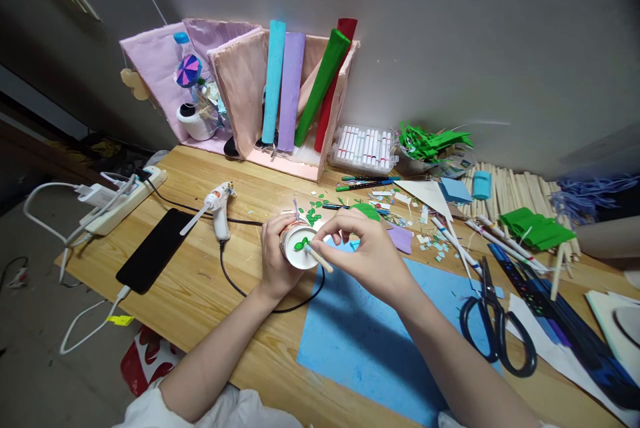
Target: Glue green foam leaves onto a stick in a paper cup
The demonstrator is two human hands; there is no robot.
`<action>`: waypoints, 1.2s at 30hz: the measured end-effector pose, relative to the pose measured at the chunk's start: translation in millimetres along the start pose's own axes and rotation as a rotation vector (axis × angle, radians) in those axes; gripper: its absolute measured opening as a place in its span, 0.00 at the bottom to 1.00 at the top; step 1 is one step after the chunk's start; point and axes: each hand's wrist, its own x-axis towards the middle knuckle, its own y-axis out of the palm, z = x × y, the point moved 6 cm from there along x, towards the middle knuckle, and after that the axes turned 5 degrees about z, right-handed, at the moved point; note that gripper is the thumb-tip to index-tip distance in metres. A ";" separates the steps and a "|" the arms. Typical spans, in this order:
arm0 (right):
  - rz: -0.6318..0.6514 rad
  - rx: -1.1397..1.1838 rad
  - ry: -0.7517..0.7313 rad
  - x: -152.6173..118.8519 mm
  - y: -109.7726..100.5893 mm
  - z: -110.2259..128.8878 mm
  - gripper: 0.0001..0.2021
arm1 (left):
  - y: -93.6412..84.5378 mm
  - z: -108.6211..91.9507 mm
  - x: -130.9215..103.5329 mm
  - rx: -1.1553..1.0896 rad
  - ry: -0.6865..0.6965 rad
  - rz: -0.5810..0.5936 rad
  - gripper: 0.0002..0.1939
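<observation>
Head view: a pair of bare hands meets over a small round container [293, 260], white on top, at the centre of the frame above a wooden surface [190, 308]. The left hand [275, 251] is curled around the container's left side, clamped on it. The right hand [367, 248] comes in from the lower right, thumb and fingertips drawn close at the rim; whether they grip anything cannot be told. Beneath its thumb, one short tan stick [321, 261] with a pale blue end points up and left toward the green pieces [301, 244] on the white top. Those pieces lie just left of the right fingertips, the nearer set; at least two show.

Around the hands: one glue gun [219, 211] and one dark phone [153, 251] at left, one blue sheet [360, 335] at lower centre, one pair of scissors [489, 305] at lower right. Four paper rolls [291, 95], blue, purple, green and red, stand at upper centre; one marker case [363, 148] sits right of them.
</observation>
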 end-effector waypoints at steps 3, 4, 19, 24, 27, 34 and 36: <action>-0.018 -0.012 -0.001 0.4 0.1 -0.5 0.05 | 0.6 0.5 0.2 0.000 -0.010 0.010 0.30; -0.021 -0.015 0.000 0.8 0.1 -0.7 0.05 | 0.8 0.8 0.1 0.000 -0.014 0.013 0.30; -0.151 0.070 0.067 13.4 -4.7 -36.7 0.07 | 0.4 19.0 -3.1 -0.095 -0.265 -0.039 0.37; -0.056 -0.302 0.117 32.1 10.3 -86.9 0.04 | 5.3 28.6 -6.7 -0.126 -0.380 -0.034 0.33; 0.002 -0.347 0.085 36.1 24.5 -103.5 0.04 | 6.9 28.4 -5.8 -0.072 -0.394 -0.011 0.33; 0.045 -0.405 0.027 36.4 42.2 -108.5 0.04 | 5.1 31.7 -3.6 -0.009 -0.449 -0.007 0.32; 0.045 -0.410 0.025 36.5 42.5 -108.6 0.04 | 4.9 32.6 -3.8 -0.018 -0.453 -0.016 0.32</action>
